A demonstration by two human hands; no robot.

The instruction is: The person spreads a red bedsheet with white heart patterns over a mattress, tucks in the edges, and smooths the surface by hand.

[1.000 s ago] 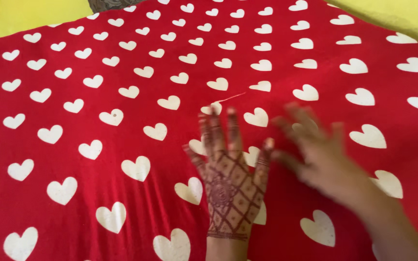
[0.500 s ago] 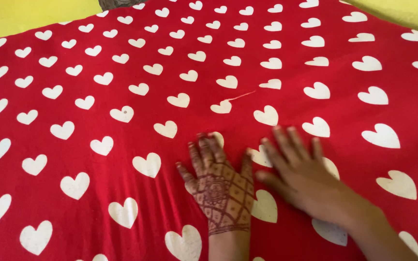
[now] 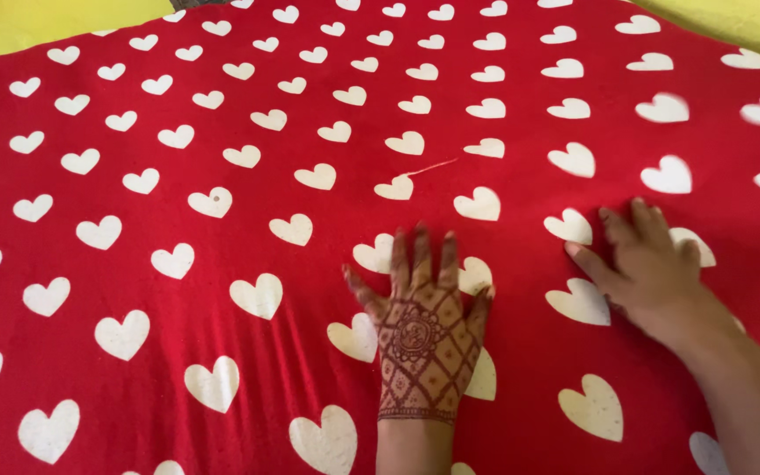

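A red cloth (image 3: pixel 248 141) printed with white hearts fills almost the whole view. My left hand (image 3: pixel 422 321), its back covered in dark henna patterns, lies flat on the cloth at the lower middle with fingers spread. My right hand (image 3: pixel 653 268) rests palm down on the cloth to the right of it, fingers pointing up and left, holding nothing. A thin loose thread (image 3: pixel 433 165) lies on the cloth above my left hand.
A yellow surface (image 3: pixel 37 19) shows beyond the cloth at the top left corner and again at the top right corner (image 3: pixel 749 22). Soft creases run through the cloth left of my left hand.
My right hand has slid to the right, away from my left hand. My left hand has spread flat in nearly the same place. The view has shifted slightly.
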